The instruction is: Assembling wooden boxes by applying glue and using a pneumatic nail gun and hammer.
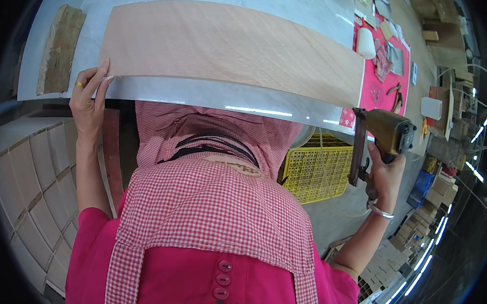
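Note:
A long, thin wooden board (232, 47) with pale grain lies across the table. My left hand (89, 100), with a ring on one finger, pinches the board's near left corner between thumb and fingers. In my right hand (386, 173) is an air nail gun (386, 132), gripped by its handle. Its nose is close to the board's near right corner; whether the two touch I cannot tell. A hose fitting shows below the handle, beside a bracelet on my wrist.
A rough wooden block (61, 49) lies on the pale table (175, 90) at the left. On the right, a pink cloth (371, 84) carries a white roll (365, 43), a rag and pliers-like tools. Below stands a yellow crate (317, 169); stacked panels (39, 152) are at lower left.

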A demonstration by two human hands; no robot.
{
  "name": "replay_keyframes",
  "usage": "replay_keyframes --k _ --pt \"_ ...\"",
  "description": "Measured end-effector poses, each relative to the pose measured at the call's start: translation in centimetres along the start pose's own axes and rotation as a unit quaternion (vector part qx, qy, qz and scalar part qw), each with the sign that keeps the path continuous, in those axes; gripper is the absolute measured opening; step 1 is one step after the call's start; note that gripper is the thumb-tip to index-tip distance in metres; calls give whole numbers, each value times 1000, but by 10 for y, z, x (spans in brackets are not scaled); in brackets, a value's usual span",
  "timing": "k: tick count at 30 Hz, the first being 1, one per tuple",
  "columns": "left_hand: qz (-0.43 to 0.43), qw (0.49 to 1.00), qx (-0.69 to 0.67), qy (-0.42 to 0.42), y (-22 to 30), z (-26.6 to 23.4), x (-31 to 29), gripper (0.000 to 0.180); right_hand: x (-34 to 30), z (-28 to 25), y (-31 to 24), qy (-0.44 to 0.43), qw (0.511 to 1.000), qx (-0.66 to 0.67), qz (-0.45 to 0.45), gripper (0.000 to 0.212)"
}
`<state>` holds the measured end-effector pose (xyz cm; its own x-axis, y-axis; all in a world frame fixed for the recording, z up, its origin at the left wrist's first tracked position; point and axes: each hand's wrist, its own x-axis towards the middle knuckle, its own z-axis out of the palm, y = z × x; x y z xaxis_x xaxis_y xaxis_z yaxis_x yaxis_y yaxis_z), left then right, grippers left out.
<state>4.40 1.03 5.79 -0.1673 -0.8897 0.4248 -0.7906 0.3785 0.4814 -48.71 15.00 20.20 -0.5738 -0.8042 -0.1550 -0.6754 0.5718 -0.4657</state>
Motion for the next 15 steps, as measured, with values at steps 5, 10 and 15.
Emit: replay_keyframes --k 5,10,15 --pt "3 1000 -11 -3 21 8 -3 35 -17 17 -28 -16 996 92 -10 21" --pt "4 999 -37 10 32 20 -5 36 -24 34 -49 -78 988 124 -50 23" --pt "16 999 -37 18 29 20 -5 37 -25 42 -62 -82 987 133 -34 21"
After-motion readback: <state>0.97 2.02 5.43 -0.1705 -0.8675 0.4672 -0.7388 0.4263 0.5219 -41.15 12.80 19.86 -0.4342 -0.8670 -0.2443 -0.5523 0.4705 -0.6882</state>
